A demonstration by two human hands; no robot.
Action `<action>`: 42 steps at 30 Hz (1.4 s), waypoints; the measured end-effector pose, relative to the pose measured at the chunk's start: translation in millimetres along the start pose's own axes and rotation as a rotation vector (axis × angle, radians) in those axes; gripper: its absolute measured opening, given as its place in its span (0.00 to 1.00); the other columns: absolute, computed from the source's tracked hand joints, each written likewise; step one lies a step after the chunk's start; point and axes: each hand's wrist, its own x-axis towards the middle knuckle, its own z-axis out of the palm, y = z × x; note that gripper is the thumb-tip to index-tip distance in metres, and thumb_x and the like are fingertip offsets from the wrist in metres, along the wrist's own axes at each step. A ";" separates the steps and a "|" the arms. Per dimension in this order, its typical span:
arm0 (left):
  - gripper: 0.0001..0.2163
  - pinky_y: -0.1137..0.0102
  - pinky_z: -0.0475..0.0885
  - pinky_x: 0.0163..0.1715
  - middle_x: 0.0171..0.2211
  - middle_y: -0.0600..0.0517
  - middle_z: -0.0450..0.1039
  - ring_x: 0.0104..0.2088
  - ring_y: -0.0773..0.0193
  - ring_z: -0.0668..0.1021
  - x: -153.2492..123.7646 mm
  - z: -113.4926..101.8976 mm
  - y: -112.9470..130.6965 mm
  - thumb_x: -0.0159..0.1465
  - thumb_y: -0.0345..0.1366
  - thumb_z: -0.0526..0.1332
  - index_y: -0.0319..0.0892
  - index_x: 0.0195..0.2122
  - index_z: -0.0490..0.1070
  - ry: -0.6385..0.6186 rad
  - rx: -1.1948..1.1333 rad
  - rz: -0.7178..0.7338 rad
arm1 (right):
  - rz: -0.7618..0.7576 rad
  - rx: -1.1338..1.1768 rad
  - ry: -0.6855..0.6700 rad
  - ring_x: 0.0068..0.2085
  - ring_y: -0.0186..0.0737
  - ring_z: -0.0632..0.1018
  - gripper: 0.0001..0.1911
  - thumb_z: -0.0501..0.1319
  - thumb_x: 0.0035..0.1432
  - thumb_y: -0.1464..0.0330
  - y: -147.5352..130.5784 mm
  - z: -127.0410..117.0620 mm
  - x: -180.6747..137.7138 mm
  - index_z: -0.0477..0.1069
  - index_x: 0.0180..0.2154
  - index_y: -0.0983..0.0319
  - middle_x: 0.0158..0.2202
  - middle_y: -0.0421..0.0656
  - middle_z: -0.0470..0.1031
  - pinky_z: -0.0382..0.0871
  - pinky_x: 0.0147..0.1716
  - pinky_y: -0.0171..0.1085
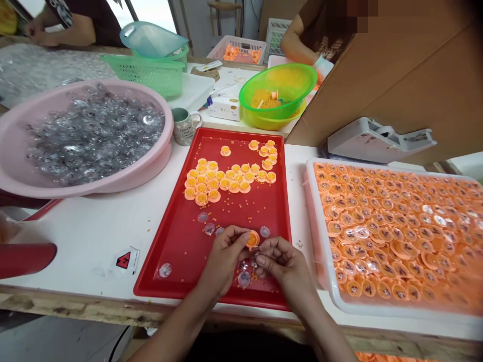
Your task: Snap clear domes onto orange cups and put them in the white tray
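My left hand point(224, 259) pinches a small orange disc point(252, 239) at its fingertips, above a red plastic tray point(241, 131). My right hand point(283, 264) faces it, its fingertips closed on a clear plastic dome point(255, 256), which is partly hidden by my fingers. Several more clear domes lie loose near my hands, one of them point(244, 279) just below my fingers. Farther up the tray sits a cluster of orange discs with yellow centres point(215, 176). Small orange beads point(226, 261) are scattered over the red surface.
A pink basin point(151, 108) heaped with clear domes stands at the left, beside a mug point(184, 125). A white crate point(320, 201) full of orange discs is at the right. Behind the tray is a green bowl point(277, 90). A co-worker's arm point(298, 40) reaches in at the back.
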 end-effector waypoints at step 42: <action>0.10 0.73 0.73 0.41 0.38 0.50 0.79 0.40 0.63 0.79 -9.0 15.9 -2.3 0.55 0.31 0.68 0.41 0.39 0.73 -0.097 -0.020 0.093 | -0.453 -0.592 0.311 0.32 0.38 0.76 0.04 0.61 0.59 0.67 -10.1 -4.1 -4.9 0.75 0.32 0.59 0.31 0.41 0.76 0.70 0.33 0.36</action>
